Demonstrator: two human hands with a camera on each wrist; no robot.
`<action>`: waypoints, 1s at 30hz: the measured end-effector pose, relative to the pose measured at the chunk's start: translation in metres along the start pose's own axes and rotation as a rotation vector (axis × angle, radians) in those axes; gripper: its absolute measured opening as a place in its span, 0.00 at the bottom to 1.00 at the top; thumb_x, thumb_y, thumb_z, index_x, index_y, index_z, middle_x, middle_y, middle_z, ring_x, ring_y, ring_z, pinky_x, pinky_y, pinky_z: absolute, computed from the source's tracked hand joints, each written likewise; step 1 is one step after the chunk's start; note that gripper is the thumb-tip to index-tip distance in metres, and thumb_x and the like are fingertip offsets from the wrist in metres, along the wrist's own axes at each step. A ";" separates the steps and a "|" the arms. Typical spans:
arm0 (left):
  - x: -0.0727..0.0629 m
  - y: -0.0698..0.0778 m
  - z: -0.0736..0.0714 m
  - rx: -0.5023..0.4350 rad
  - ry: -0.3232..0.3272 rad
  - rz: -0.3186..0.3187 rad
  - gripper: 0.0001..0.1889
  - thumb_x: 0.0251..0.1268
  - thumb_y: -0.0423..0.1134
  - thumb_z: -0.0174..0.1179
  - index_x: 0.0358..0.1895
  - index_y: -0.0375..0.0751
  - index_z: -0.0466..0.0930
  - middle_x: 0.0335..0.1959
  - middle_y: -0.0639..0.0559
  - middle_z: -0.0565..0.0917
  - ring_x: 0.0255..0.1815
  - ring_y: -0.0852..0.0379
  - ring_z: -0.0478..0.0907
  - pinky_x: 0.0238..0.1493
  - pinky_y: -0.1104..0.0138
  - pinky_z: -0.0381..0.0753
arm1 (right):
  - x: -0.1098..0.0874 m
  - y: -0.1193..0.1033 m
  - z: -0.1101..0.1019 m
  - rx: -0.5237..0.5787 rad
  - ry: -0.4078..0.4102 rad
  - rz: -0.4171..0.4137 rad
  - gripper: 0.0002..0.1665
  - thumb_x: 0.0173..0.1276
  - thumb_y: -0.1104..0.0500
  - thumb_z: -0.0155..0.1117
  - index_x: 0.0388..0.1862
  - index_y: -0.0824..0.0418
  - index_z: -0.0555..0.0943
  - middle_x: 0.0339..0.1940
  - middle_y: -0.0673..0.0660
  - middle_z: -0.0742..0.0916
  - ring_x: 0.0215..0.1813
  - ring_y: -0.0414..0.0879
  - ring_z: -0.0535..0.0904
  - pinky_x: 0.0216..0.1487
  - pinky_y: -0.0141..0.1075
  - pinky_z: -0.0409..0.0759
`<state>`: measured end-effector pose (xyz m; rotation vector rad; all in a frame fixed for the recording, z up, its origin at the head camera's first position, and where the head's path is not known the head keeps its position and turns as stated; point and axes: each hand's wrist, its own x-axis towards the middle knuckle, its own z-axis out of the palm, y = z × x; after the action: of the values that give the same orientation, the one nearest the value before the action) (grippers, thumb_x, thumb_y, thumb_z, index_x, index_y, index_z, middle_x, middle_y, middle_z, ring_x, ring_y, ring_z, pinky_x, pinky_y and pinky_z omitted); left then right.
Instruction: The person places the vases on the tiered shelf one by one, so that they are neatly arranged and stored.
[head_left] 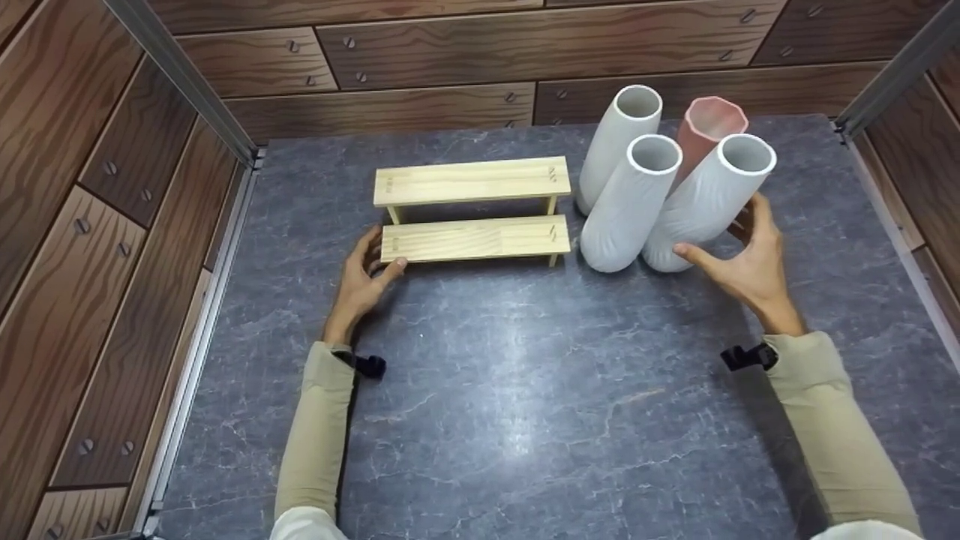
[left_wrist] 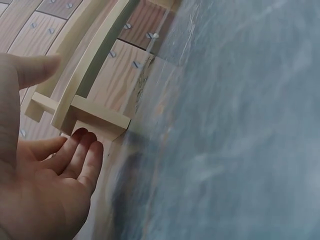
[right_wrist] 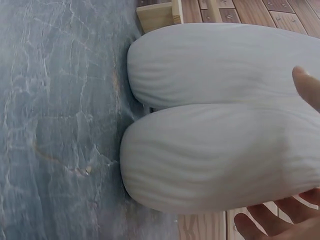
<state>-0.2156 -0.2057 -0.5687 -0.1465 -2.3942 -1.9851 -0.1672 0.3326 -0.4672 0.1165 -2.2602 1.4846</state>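
Observation:
My left hand (head_left: pixel 362 281) is at the left end of a pale wooden stand (head_left: pixel 476 238), whose two planks run side by side. In the left wrist view its fingers (left_wrist: pixel 82 155) bend loosely by the stand's end, with the thumb held apart. My right hand (head_left: pixel 754 262) spreads around the front right white vase (head_left: pixel 709 202), which has a rippled surface. From the right wrist view, the fingers (right_wrist: pixel 267 220) lie along one side of that vase while the thumb (right_wrist: pixel 306 85) stands off over the other. A second white vase (head_left: pixel 631 206) stands directly beside it.
Behind these are another white vase (head_left: pixel 619 146) and a pink vase (head_left: pixel 696 142) with an angular rim. The dark marbled tabletop (head_left: pixel 510 390) is bounded by wood-patterned panels (head_left: pixel 450 49) at the back and sides, with metal rails (head_left: pixel 202 300) along the corners.

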 end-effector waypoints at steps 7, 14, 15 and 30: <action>0.003 -0.002 0.002 -0.067 0.020 0.015 0.42 0.73 0.29 0.68 0.83 0.26 0.55 0.78 0.32 0.70 0.75 0.38 0.72 0.74 0.54 0.75 | 0.003 0.002 0.008 -0.044 0.020 0.012 0.52 0.46 0.70 0.88 0.72 0.60 0.75 0.55 0.44 0.84 0.56 0.33 0.81 0.55 0.22 0.79; 0.007 -0.004 0.003 -0.126 0.027 0.008 0.41 0.72 0.26 0.68 0.83 0.27 0.57 0.77 0.32 0.70 0.74 0.40 0.71 0.69 0.64 0.77 | 0.007 0.004 0.011 -0.059 0.078 0.022 0.48 0.47 0.70 0.88 0.69 0.60 0.79 0.50 0.40 0.85 0.51 0.32 0.82 0.50 0.22 0.80; 0.007 -0.005 0.003 -0.136 0.031 0.011 0.41 0.72 0.26 0.68 0.83 0.26 0.57 0.77 0.31 0.70 0.74 0.40 0.72 0.68 0.66 0.77 | 0.008 0.005 0.012 -0.062 0.087 0.027 0.47 0.47 0.70 0.88 0.68 0.60 0.79 0.49 0.41 0.85 0.51 0.32 0.82 0.49 0.22 0.80; 0.003 -0.011 0.001 -0.348 0.037 -0.012 0.40 0.67 0.20 0.68 0.81 0.26 0.61 0.75 0.29 0.73 0.63 0.54 0.80 0.51 0.69 0.88 | -0.002 0.017 0.009 -0.077 0.114 0.061 0.44 0.45 0.68 0.90 0.64 0.59 0.83 0.46 0.43 0.87 0.49 0.37 0.84 0.48 0.23 0.82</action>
<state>-0.2191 -0.2067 -0.5798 -0.1009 -2.0117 -2.3690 -0.1734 0.3314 -0.4849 -0.0595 -2.2438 1.3955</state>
